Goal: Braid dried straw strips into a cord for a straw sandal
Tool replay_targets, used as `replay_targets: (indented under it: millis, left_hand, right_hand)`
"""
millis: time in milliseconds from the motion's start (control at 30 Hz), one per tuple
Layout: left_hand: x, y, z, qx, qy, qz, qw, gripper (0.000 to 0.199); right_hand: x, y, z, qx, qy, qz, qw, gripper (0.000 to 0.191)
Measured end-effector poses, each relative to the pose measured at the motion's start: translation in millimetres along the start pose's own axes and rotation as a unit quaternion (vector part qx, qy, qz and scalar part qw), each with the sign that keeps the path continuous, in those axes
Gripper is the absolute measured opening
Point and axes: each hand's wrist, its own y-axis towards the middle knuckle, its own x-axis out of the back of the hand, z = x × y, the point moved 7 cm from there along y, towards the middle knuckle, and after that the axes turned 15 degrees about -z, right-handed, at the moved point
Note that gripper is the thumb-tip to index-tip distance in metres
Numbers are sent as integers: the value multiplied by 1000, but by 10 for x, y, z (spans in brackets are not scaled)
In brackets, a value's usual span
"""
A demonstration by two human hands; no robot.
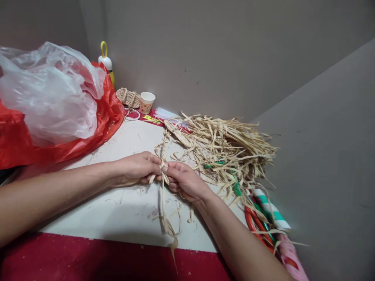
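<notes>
Near the middle of the white board (117,214), my left hand (140,167) and my right hand (183,180) meet, fingertips almost touching. Both pinch a braided straw cord (163,150) at one spot, with short strips sticking out between the fingers. From that spot the braid runs away from me toward the back of the board. Long loose strips (164,210) hang from my fingers toward the front edge. To the right of my hands lies a large heap of dry straw strips (234,144).
Red and clear plastic bags (49,93) fill the left. Behind are a yellow-and-white bottle (105,61), a woven straw piece (128,98) and a paper cup (147,103). Striped rolls (272,210) and red handles (254,224) lie right. Grey walls stand behind.
</notes>
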Motion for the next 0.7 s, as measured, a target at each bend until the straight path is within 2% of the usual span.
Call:
replay_targets:
  millis: [100,200,333,467,567,700]
  left_hand:
    - [19,-1,-4,22,29,30,999,9]
    - [50,16,-50,7,52,42,998,12]
    - [133,77,-59,-40,142,-9,989,14]
    - [162,123,-55,-99,208,-64,971,16]
    - [144,128,33,-33,176,-72,981,16]
    - [80,99,105,66,87,-52,993,16]
  right_hand:
    - [3,-11,14,-1,-18,10,1000,31]
    - [48,-8,8,3,-36,6,999,29]
    - [113,12,-29,28,-92,-5,995,24]
    - [117,9,8,86,-181,-16,980,23]
    - [86,-16,98,144,-258,-28,955,20]
    - [66,-50,213,221,-346,-62,910,19]
